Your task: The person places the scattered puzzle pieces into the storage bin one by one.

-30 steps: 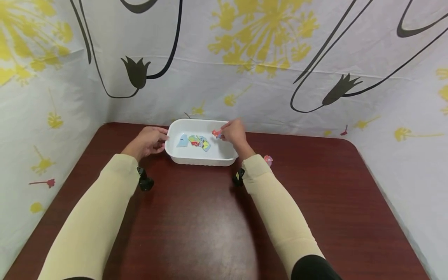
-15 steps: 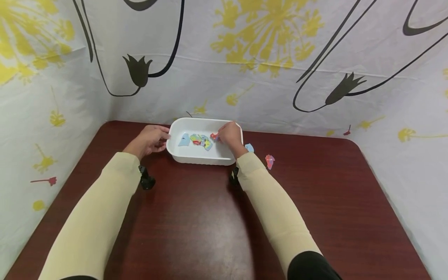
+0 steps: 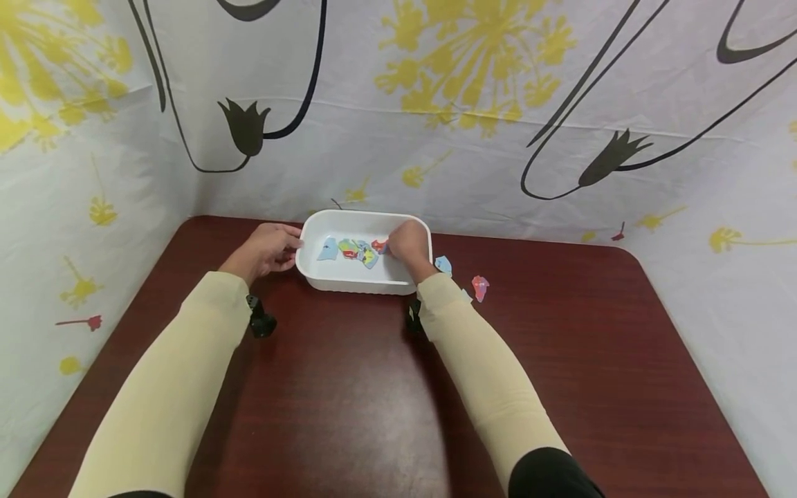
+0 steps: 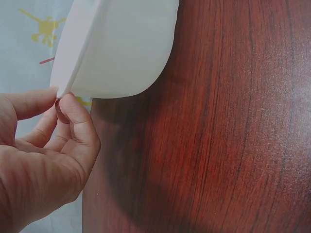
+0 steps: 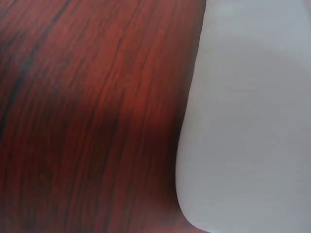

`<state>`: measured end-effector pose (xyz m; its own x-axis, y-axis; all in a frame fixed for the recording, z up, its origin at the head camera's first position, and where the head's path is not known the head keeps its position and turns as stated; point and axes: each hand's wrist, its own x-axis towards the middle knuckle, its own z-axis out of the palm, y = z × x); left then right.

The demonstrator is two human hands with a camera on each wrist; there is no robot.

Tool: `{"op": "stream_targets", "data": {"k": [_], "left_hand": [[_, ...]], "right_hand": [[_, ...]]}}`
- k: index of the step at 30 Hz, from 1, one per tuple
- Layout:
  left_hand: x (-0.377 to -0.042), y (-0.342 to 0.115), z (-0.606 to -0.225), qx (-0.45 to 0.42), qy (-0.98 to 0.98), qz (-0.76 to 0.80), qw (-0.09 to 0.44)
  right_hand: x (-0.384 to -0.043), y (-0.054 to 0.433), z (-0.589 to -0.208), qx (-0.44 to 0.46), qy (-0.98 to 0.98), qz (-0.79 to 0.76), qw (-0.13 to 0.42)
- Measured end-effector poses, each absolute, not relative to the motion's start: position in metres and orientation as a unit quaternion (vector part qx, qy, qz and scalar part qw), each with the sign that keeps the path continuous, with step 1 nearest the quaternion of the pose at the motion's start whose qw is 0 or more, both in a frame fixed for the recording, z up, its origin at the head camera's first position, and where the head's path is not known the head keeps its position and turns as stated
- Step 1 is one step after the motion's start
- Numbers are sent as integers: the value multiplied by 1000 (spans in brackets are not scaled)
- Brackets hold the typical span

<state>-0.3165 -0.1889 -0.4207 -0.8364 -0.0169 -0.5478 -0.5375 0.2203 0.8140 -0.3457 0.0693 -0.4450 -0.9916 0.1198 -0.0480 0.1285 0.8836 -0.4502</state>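
A white plastic tray (image 3: 361,286) stands near the back edge of the table. My left hand (image 3: 269,247) pinches its left rim between thumb and fingers, as the left wrist view shows on the tray wall (image 4: 131,48). Inside the tray, my right hand (image 3: 411,243) is lowered with curled fingers at a flat red and blue cut-out piece (image 3: 378,245); its fingertips are hidden. Left of it on the tray floor lie a yellow, green and red group of flat pieces (image 3: 358,252) and a light blue piece (image 3: 328,249). The right wrist view shows only tray wall and tabletop.
Right of the tray on the dark red wooden table (image 3: 349,387) lie a light blue piece (image 3: 443,265) and a red and purple piece (image 3: 480,287). Another pale piece (image 3: 465,295) is partly covered by the right sleeve. A patterned cloth (image 3: 373,138) hangs behind.
My right hand has lowered into the tray with the red and blue piece, bringing it near the grouped pieces. It then shifted slightly. The left hand has stayed on the rim.
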Motion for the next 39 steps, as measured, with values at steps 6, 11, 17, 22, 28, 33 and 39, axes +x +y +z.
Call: {"op": "stream_targets", "data": {"k": [6,11,17,22,28,33,39], "left_hand": [[-316,-188,-421,-185,750,595,219],[-316,-189,-421,-189,748,597,219],[-316,-190,-421,-185,747,599,222],[-315,-190,-421,-180,749,597,223],[-313,-191,-420,-176,750,596,227],[-313,-190,-420,-171,750,597,227],[-312,-190,-421,-167,752,596,226]], "right_hand": [[-345,69,-440,74,966,-245,24],[-346,71,-431,73,962,-260,32],[-345,81,-413,114,922,-366,55],[-343,100,-403,130,856,-497,57],[-340,129,-397,128,806,-577,43],[-334,150,-393,141,807,-572,35],[-323,168,-394,142,817,-558,38]]}}
